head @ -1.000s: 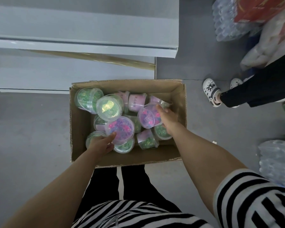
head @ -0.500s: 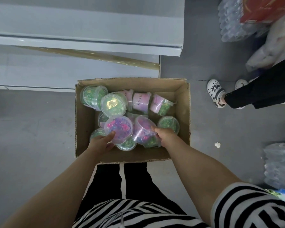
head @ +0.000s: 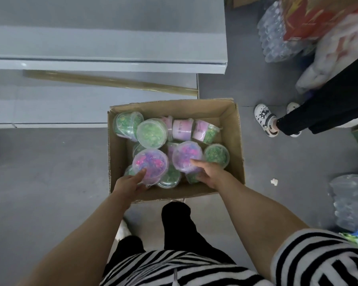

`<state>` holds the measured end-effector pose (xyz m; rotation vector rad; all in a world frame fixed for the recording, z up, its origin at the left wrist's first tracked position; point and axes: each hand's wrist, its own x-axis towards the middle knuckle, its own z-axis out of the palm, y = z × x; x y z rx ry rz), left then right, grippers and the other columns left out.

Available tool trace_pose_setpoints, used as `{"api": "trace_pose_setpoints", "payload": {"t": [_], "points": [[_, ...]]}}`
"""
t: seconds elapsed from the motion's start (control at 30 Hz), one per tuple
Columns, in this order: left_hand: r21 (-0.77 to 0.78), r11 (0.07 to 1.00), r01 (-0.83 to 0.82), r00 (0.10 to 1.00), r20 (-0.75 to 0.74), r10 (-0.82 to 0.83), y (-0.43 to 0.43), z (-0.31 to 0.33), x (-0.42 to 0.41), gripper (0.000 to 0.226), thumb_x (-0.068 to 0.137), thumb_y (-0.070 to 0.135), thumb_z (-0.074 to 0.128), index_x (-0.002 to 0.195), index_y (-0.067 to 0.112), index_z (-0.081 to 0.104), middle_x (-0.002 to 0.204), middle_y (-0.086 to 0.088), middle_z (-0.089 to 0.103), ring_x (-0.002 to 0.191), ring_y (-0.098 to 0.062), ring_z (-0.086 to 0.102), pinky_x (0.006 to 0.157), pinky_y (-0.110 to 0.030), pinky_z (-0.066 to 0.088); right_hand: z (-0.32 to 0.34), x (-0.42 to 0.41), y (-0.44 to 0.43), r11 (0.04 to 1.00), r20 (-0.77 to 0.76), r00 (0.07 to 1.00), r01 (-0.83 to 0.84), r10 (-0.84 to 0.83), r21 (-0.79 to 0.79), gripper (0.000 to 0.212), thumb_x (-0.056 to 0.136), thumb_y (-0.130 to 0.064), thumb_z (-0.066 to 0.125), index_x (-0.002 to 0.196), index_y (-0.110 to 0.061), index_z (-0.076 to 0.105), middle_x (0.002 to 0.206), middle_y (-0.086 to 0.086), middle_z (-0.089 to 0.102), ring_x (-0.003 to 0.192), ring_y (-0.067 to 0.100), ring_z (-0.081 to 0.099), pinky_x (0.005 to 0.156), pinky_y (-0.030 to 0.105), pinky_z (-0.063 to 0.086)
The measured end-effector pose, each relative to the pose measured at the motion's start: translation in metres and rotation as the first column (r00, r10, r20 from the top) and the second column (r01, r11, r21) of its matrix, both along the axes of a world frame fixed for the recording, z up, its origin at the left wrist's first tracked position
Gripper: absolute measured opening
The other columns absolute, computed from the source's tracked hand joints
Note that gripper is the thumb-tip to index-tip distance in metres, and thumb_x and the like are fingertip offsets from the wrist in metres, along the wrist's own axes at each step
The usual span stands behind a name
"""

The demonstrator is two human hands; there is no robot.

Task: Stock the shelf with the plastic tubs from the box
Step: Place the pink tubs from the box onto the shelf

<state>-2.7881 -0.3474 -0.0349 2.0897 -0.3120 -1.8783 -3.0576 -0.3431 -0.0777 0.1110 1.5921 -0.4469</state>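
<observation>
Cardboard box (head: 234, 124) stood on the floor (head: 50, 172), just in front of the shelf (head: 91, 62). Left hand (head: 130, 182) curled round a pink tub (head: 150, 165) near the box's near-left corner, thumb on its lid. Right hand (head: 209, 172) gripped a second pink tub (head: 187, 156) mid-box. Both tubs sat over green tubs (head: 152, 133) within the box.

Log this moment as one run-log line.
stage: picking from box | left hand: grips left pink tub | right hand: grips right pink tub | shelf: no tubs visible
</observation>
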Motion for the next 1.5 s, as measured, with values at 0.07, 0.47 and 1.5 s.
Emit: {"api": "trace_pose_setpoints", "payload": {"t": [0.07,0.47,1.5], "points": [[-0.04,0.999,0.014,1.0,-0.01,-0.014,0.0,0.005,0.008,0.032,0.079,0.033,0.077,0.089,0.007,0.063,0.094,-0.013,0.068,0.084,-0.028,0.065,0.079,-0.036,0.055,0.01,0.006,0.005,0.999,0.008,1.0,0.029,-0.029,-0.045,0.052,0.074,-0.026,0.086,0.118,-0.01,0.063,0.094,0.002,0.064,0.088,0.013,0.062,0.094,0.036,0.053],[-0.292,0.929,-0.229,0.954,-0.258,0.154,0.008,0.072,0.19,0.041,0.088,0.025,0.069,0.115,-0.002,0.054,0.116,-0.017,0.062,0.105,-0.027,0.063,0.094,-0.035,0.05,0.12,0.187,0.016,0.912,-0.022,0.993,0.096,-0.114,-0.399,0.054,0.067,-0.035,0.087,0.108,-0.009,0.065,0.104,0.009,0.064,0.09,0.018,0.062,0.091,0.033,0.056],[-0.741,0.591,-0.319,0.947,-0.279,0.161,-0.305,0.352,0.474,0.034,0.084,0.03,0.073,0.097,0.0,0.063,0.096,-0.011,0.06,0.068,-0.021,0.059,0.096,-0.041,0.052,0.408,0.498,-0.307,0.485,0.04,0.998,0.058,-0.047,-0.872,0.046,0.08,-0.037,0.08,0.102,-0.004,0.057,0.099,0.008,0.057,0.095,0.027,0.066,0.095,0.046,0.055]]}}
